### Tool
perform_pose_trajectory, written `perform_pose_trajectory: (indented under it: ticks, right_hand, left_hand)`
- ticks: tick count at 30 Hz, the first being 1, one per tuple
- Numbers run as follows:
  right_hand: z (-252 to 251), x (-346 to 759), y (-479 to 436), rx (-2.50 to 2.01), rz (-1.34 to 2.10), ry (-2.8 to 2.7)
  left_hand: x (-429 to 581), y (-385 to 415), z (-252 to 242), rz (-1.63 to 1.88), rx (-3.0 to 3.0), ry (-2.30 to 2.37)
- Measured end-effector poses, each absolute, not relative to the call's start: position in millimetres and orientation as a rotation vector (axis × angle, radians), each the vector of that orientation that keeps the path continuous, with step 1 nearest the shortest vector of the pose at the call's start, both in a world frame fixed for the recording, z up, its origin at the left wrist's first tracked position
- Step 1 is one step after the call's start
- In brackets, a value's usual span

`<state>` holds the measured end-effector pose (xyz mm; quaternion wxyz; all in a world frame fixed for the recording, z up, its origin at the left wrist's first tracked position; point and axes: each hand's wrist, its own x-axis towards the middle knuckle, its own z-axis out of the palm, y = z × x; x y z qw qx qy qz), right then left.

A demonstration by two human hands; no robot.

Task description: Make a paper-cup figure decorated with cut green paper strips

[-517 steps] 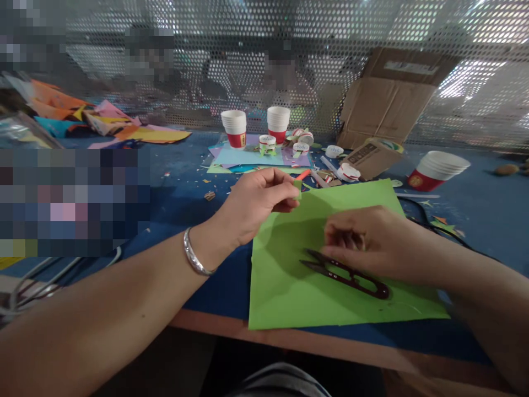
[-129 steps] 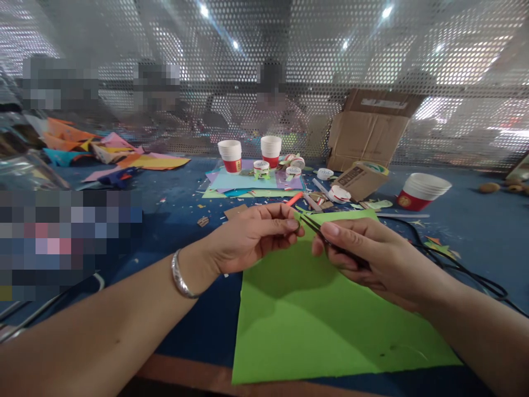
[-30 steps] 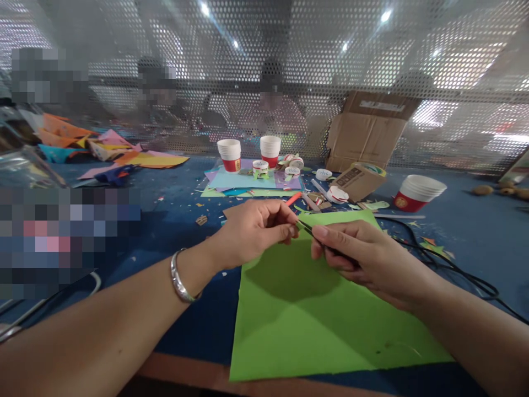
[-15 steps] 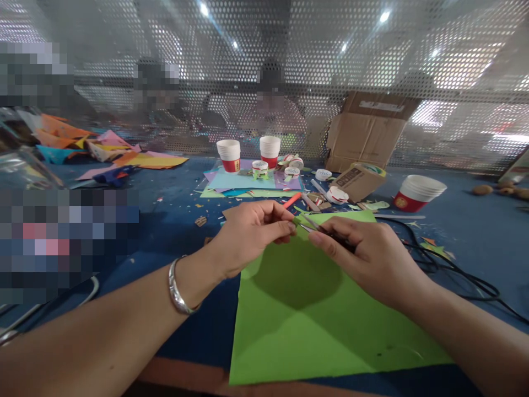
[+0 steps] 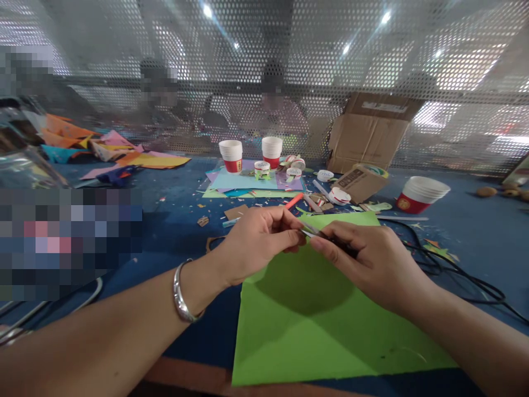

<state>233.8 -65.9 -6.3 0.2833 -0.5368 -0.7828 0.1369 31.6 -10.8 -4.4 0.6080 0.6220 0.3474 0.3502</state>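
Observation:
My left hand (image 5: 262, 237), with a silver bangle on the wrist, is closed in a pinch. The small piece of green paper in its fingertips is almost wholly hidden now. My right hand (image 5: 366, 251) is wrapped round a small pair of scissors (image 5: 309, 231) with dark handles. Their blades are a little apart and point left, reaching the tips of my left fingers. Both hands are above a large sheet of green paper (image 5: 314, 336), which lies on the blue table and carries their shadow.
Stacked paper cups (image 5: 230, 155) stand at the back, and another stack (image 5: 422, 194) leans at right. A cardboard box (image 5: 366, 135) is behind a smaller carton (image 5: 357, 184). Black cables (image 5: 467, 286) run along the right. Coloured paper (image 5: 152, 160) lies at left; people are beyond the mesh.
My left hand has moved slightly right, closer to the scissors, and the green piece that showed at its fingertips is now mostly covered. The right hand has barely moved.

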Motion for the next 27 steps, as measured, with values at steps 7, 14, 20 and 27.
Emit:
perform_pose_trajectory:
  ticks: [7,14,20,27]
  right_hand:
    - [-6.6,233.5,-65.3,-1.429,0.364,-2.108]
    - [-6.5,233.8,-64.3,-1.411,0.347,-2.130]
    - [-7.4,233.1,-66.2,-1.409,0.322,-2.136]
    - [-7.1,235.9,-62.4,-1.411,0.222,-2.062]
  left_hand:
    - [30.7,-9.5,-7.7,0.798,1.454,0.801]
    - [30.7,-7.3,-11.4,0.784,1.468,0.801]
    - [32.8,-9.1,-8.7,0.773,1.426,0.796]
    - [30.7,-8.5,-9.5,0.776,1.355,0.774]
